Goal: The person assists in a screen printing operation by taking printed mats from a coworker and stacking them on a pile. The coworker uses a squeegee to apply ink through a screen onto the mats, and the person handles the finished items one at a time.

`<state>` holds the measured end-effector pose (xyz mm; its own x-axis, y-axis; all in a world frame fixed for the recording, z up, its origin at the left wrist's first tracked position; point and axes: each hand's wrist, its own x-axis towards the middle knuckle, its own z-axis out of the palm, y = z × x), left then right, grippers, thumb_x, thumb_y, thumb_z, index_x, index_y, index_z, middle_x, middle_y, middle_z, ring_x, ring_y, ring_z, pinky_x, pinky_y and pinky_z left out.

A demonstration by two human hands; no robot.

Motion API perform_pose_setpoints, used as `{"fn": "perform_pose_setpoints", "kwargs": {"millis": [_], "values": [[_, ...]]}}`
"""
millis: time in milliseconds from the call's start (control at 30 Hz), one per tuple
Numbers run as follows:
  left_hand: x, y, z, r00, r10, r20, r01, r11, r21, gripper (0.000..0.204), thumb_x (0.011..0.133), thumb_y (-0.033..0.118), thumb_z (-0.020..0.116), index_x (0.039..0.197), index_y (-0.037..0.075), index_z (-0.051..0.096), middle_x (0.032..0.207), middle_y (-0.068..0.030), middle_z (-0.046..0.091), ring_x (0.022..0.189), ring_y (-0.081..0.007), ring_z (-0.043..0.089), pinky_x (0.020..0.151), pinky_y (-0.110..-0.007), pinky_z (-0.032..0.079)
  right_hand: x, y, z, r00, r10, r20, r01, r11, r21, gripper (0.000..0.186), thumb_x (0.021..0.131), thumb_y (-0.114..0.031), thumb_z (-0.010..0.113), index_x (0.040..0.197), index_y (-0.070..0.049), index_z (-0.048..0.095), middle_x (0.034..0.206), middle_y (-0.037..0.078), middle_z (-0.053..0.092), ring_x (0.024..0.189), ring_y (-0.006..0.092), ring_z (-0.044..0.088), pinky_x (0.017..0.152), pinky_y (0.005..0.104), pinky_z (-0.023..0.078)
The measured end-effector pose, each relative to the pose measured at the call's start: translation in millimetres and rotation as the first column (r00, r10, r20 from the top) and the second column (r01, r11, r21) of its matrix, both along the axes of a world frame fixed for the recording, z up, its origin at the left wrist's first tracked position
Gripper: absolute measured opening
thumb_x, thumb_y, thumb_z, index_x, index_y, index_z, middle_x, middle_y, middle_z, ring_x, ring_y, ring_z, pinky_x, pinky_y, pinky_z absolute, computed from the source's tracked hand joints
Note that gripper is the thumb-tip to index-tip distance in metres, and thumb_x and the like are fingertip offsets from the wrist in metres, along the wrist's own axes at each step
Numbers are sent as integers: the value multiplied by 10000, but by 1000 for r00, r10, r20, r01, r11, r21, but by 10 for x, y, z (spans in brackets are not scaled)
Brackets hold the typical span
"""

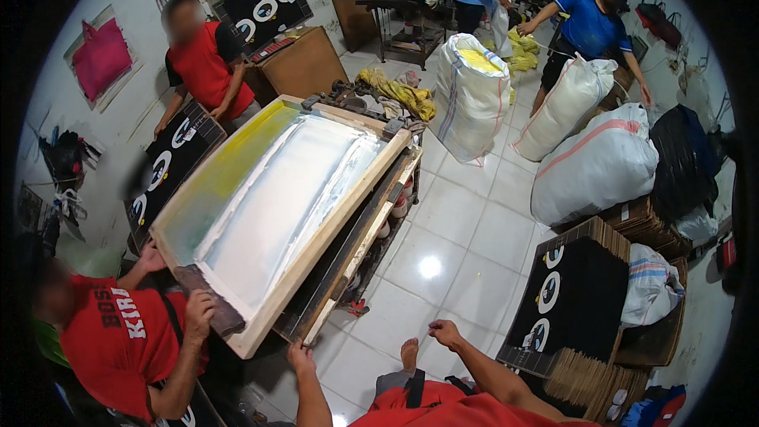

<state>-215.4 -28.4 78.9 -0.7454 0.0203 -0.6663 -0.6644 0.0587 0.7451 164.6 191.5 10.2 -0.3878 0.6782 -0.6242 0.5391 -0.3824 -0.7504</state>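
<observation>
- Screen (273,190): sits ahead and left of the wearer's hands; wooden frame, white middle, yellow-green smears along the left side.
- Rail (356,255): runs below the screen's right edge, pale, gap visible between.
- Left hand (301,357): placed at the rail's near end, just beside the screen's near corner; appears in contact with the rail; unable to tell whether gripping or merely touching.
- Right hand (445,334): held over the tiled floor (443,229), right of the screen and well apart from it; fingers bent inward, nothing seen in the grasp; unable to tell whether fully clenched.
- Dark bar (213,304): lies along the screen's near end.
- Nearer co-worker (134,340): positioned off the screen's near end, in red; one hand on the dark bar, the other at the screen's left corner.
- Farther co-worker (207,63): positioned beyond the screen's left edge, in red and black; hands near a black panel (178,160) with printed eyes.
- Rags (407,95): lie heaped beyond the screen's far end, partly yellow.
- Sacks (474,103): three white ones, right of the screen; the closest open, yellow contents visible.
- Stack (581,285): black printed cloth over brown boards, well right of the screen.
- Pink bag (103,59): hangs on the wall, left of the screen.
</observation>
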Motion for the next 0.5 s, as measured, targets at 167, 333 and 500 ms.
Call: {"fn": "perform_pose_setpoints", "kwargs": {"millis": [167, 333, 500], "values": [[11, 28, 149, 996, 75, 58, -74, 997, -11, 391, 814, 167, 596, 1170, 64, 474, 1126, -89, 521, 1092, -234, 457, 892, -374, 329, -696, 67, 412, 988, 80, -130, -78, 997, 25, 279, 729, -80, 614, 989, 20, 622, 846, 98, 645, 779, 155, 590, 710, 275, 471], [73, -57, 580, 995, 90, -51, -90, 996, 10, 253, 819, 147, 613, 1031, 41, 523, 1007, -79, 552, 969, -208, 499, 840, -341, 376, -1666, 309, 972, 970, 58, -235, -81, 993, -90, 410, 742, -135, 641, 1107, 28, 548, 791, 63, 616, 701, 125, 555, 619, 255, 455], [435, -65, 1217, 991, -63, -119, 71, 996, 61, 162, 786, 129, 675, 833, 66, 533, 835, -48, 574, 739, -163, 534, 688, -291, 429, -2587, 877, 1469, 398, -615, -681, -76, 717, -693, 286, 793, -155, 653, 1029, -46, 533, 892, 74, 582, 849, 194, 576, 750, 384, 488]]}}
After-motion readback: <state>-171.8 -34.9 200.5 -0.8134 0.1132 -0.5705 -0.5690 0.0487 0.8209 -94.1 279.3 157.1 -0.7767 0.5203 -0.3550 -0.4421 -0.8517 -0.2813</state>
